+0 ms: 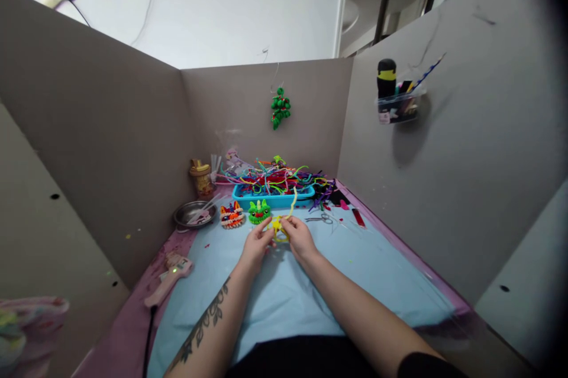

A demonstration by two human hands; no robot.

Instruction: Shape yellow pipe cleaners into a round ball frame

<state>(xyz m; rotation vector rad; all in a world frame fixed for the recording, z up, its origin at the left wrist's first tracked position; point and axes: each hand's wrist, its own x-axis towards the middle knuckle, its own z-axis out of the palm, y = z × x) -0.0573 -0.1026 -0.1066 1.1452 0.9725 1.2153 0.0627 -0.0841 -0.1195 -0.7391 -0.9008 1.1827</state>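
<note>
Between my two hands, above the blue cloth [302, 301], is a small yellow pipe-cleaner piece [277, 225] bent into loops. A pale yellow pipe-cleaner end [293, 200] sticks up from it. My left hand [258, 243] pinches the piece from the left side. On the other side, my right hand [300, 237] has thumb and fingers closed on it near the upright end. Just behind the hands sit a green pipe-cleaner animal head [260, 212] and an orange and white one [232, 216].
A blue tray [275, 202] heaped with colourful pipe cleaners stands at the back. Scissors [326, 219] lie to the right. On the left are a metal bowl [195, 215] and a pink glue gun [171, 278] with a cord. Grey partitions [261, 94] enclose the table.
</note>
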